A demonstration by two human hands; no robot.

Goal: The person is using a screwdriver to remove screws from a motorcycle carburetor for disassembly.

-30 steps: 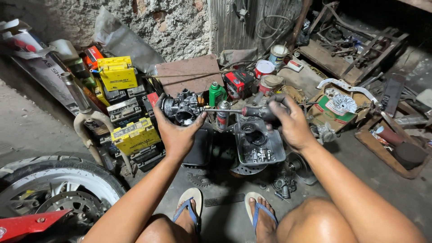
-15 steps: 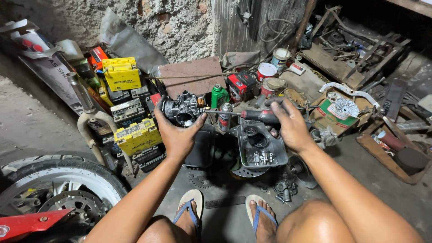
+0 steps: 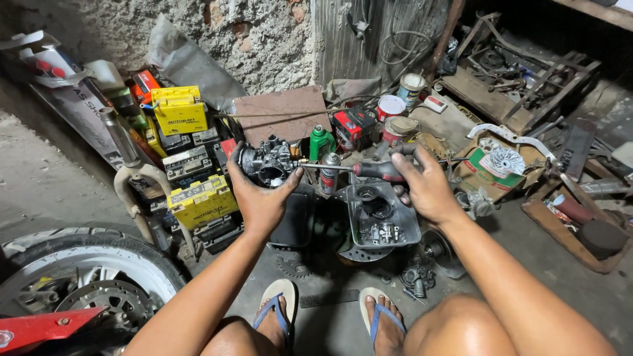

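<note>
1. Carburetor [image 3: 267, 165], a grimy metal body, sits cupped in the left hand [image 3: 260, 198], whose fingers and thumb are wrapped around its underside and sides, raised above the floor.
2. Right hand [image 3: 425, 188] is clenched around the dark red-and-black handle of a screwdriver [image 3: 359, 169]; the thin shaft runs sideways from that fist towards the left hand, its tip meeting the carburetor's near side.
3. Just beyond the screwdriver shaft, between the two hands, stands a spray can [image 3: 329, 173], with a green bottle [image 3: 320, 142] beside it, further from the wrists.
4. Below the right hand lies a grey engine cover [image 3: 382, 221] with small parts inside; loose metal parts [image 3: 415, 277] rest on the floor nearer the person's knee.
5. Past the outer side of the left hand, yellow batteries [image 3: 201, 201] are stacked against the wall.
6. Near the left elbow, a motorcycle wheel [image 3: 86, 277] lies with its brake disc showing.
</note>
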